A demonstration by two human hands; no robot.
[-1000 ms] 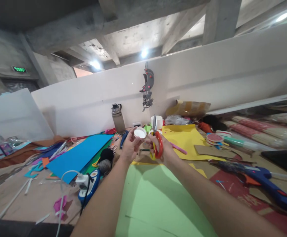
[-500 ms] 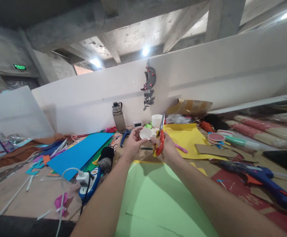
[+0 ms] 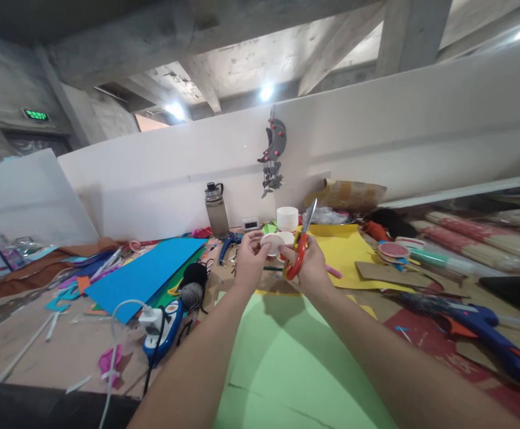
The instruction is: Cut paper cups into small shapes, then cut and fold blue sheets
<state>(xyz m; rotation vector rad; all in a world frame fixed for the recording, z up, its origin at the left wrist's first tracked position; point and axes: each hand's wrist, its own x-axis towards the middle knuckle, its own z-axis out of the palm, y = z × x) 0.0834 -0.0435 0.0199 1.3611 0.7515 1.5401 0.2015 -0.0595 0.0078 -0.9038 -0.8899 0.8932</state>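
My left hand (image 3: 249, 262) is closed round a small white paper cup (image 3: 272, 243), held up over the table. My right hand (image 3: 313, 269) grips red-handled scissors (image 3: 299, 257), their blades pointing up and to the right beside the cup. Both hands are raised above a light green paper sheet (image 3: 282, 363) that lies under my forearms.
A blue sheet (image 3: 146, 275), a yellow sheet (image 3: 340, 247), a water bottle (image 3: 216, 211), a stack of white cups (image 3: 287, 218), balls of yarn (image 3: 192, 286), a blue glue gun (image 3: 487, 333) and paper scraps cover the table. A white board wall stands behind.
Both hands have shifted slightly right. The scissors' blades have tilted from upright to leaning right. The cup has turned in my left hand, its white face no longer showing fully.
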